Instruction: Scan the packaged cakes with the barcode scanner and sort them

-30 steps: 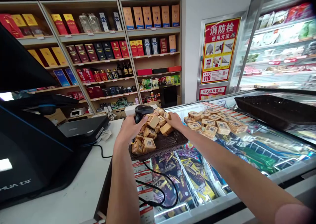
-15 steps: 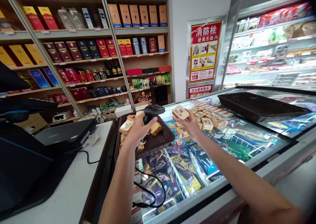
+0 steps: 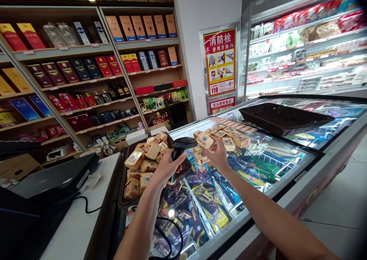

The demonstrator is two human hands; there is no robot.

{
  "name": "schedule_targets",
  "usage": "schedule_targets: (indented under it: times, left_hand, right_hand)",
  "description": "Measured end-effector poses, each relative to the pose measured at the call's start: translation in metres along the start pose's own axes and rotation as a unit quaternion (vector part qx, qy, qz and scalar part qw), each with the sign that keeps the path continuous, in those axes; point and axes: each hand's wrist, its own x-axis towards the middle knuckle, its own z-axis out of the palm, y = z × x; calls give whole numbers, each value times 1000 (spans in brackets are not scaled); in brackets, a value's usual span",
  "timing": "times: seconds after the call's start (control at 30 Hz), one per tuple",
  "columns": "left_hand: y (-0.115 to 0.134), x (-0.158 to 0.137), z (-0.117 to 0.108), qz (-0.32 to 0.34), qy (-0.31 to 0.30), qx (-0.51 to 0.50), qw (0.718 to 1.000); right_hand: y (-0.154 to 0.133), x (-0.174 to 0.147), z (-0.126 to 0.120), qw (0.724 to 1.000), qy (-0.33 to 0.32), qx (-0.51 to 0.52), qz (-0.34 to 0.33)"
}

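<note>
My left hand (image 3: pixel 169 164) is wrapped around the handle of a black barcode scanner (image 3: pixel 183 142), whose head points right. In my right hand (image 3: pixel 219 155) is a small wrapped snack pack (image 3: pixel 204 140) with a barcode label facing up toward the scanner. Similar packs (image 3: pixel 228 143) lie in rows on the freezer's glass lid just behind and beside that hand. Left of the scanner, a dark woven basket (image 3: pixel 122 199) holds a heap of the same packs (image 3: pixel 149 164); my left hand and forearm cover part of its right side.
Below the hands is a glass-topped freezer (image 3: pixel 272 145) with bagged goods inside. A dark empty-looking tray (image 3: pixel 283 117) rests farther right on it. A black cable (image 3: pixel 163 233) hangs near my left forearm. At left stand a white counter (image 3: pixel 86 214) and a dark device (image 3: pixel 57 172).
The view has shifted, showing more of the basket's heap. My left hand with the scanner has moved right, off the basket's middle. My right hand still holds a pack, now lower against the rows.
</note>
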Motion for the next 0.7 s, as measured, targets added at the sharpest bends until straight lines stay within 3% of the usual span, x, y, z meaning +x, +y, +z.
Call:
schedule_targets:
  times: [0.43,0.7]
  left_hand:
    - [-2,1,9,1,-8,-3,1000]
    - [-4,4,10,15,11,-3,1000]
  right_hand:
    - [0,-1,0,997,-44,-64,-8]
    - [23,6,-4,987,-21,-130,87]
